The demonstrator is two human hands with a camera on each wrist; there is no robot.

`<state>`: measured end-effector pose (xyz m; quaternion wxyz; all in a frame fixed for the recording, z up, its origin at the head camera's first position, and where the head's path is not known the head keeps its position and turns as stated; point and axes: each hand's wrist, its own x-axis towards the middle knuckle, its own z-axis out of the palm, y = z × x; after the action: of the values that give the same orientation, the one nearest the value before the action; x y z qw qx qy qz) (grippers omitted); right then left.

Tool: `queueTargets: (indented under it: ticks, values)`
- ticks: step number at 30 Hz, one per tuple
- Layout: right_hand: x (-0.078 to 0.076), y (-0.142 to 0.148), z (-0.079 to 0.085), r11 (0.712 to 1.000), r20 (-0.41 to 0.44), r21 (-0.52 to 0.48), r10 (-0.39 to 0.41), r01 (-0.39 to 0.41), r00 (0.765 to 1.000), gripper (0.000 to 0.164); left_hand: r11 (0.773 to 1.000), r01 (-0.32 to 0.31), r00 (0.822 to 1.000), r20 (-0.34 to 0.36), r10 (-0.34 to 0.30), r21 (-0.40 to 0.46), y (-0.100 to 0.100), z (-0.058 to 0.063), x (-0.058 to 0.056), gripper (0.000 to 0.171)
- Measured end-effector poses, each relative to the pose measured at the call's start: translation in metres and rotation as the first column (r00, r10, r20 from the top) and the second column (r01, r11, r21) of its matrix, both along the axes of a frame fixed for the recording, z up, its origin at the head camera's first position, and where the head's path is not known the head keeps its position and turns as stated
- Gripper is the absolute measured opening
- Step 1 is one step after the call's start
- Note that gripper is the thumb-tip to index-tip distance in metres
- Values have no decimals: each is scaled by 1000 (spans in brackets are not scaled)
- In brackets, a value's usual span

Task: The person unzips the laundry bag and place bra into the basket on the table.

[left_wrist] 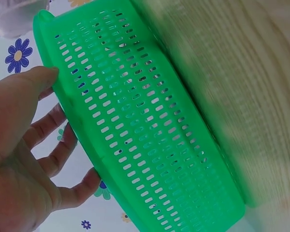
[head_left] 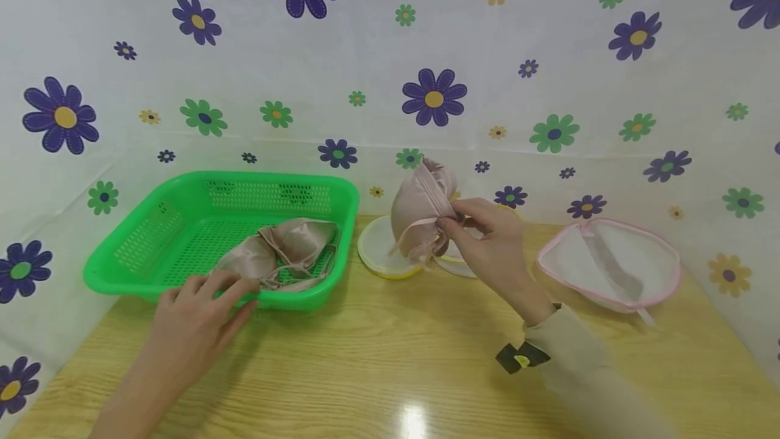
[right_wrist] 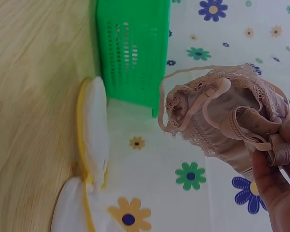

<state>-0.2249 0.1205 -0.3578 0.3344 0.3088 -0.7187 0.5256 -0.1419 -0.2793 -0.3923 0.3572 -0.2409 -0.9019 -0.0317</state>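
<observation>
In the head view my right hand (head_left: 493,242) pinches a pink-beige satin bra (head_left: 420,205) by its band, lifted above the table. The right wrist view shows its lace edge, hanging strap and folded band between thumb and fingers of the right hand (right_wrist: 275,193). At the front edge of a green plastic basket (head_left: 347,222) my left hand (head_left: 198,310) holds the rim, thumb on the outer side and fingers over the top. Another satin bra (head_left: 298,242) lies inside the basket, its straps bunched near that hand.
Behind the lifted bra are round white pouches with yellow trim, one (head_left: 380,246) beside the basket. A pink-edged white mesh laundry bag (head_left: 658,263) lies at the right. All stand on a wooden table (head_left: 378,358) before a flowered cloth (head_left: 365,39).
</observation>
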Motion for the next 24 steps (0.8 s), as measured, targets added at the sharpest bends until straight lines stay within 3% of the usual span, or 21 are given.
queueTargets:
  ticks: [8,24]
  values:
    - [-12,-35,7,989,-2,-79,128,-128,992,19,1000,12,1000,17,-12,-4,-2,1,-1,62]
    - [-22,-87,9,981,78,-104,170,-162,982,16,1000,2,999,42,-3,22,-4,-3,-1,63]
